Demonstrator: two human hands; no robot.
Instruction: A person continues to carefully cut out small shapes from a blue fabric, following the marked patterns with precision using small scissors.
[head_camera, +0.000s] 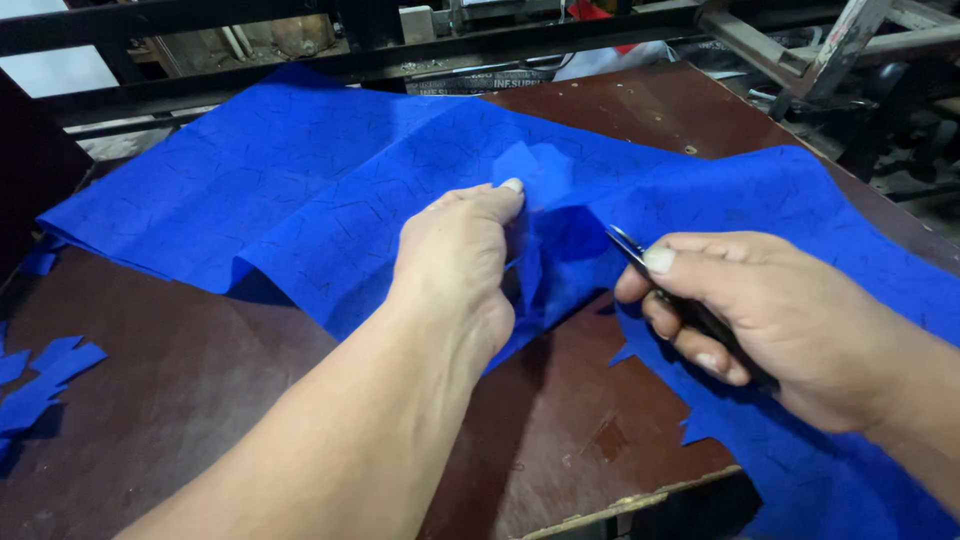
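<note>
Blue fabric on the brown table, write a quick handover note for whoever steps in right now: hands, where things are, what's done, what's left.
Left hand: pinching up a fold of the blue fabric.
Right hand: gripping small scissors, blades at the raised fold.
Fabric lies spread across the brown table, marked with dark lines.
Done: several blue cut pieces lie at the table's left edge; the sheet's near edge is jagged.
Left: most of the marked sheet looks uncut.
</note>
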